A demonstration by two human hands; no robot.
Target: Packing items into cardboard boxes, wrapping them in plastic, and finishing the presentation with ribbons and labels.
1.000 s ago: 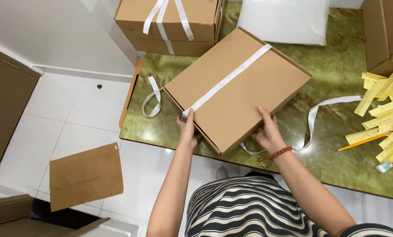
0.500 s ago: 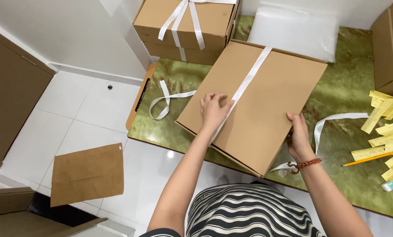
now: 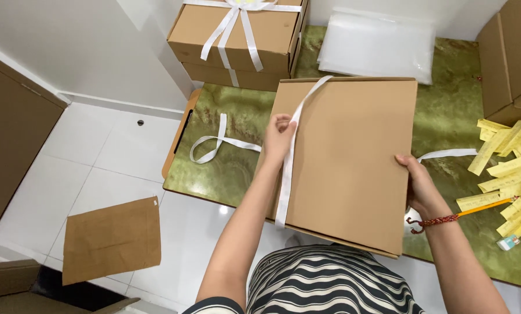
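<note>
A flat brown cardboard box (image 3: 353, 157) lies on the green marbled table (image 3: 231, 168), hanging over its near edge. A white ribbon (image 3: 288, 168) runs lengthwise over the box's left part, and its loose ends trail onto the table on both sides. My left hand (image 3: 279, 136) pinches the ribbon near the box's left edge. My right hand (image 3: 418, 185), with a red cord bracelet on the wrist, grips the box's right edge.
Two stacked boxes tied with a white ribbon bow (image 3: 237, 40) stand at the back. A clear plastic bag stack (image 3: 379, 46) lies behind the box. Yellow paper strips (image 3: 507, 168), a pencil (image 3: 486, 206) and another box (image 3: 513, 58) sit right. A cardboard sheet (image 3: 112, 239) lies on the floor.
The box has been turned from a slanted position to nearly square with the table. My left hand moved up along the ribbon and my right hand slid to the box's right edge.
</note>
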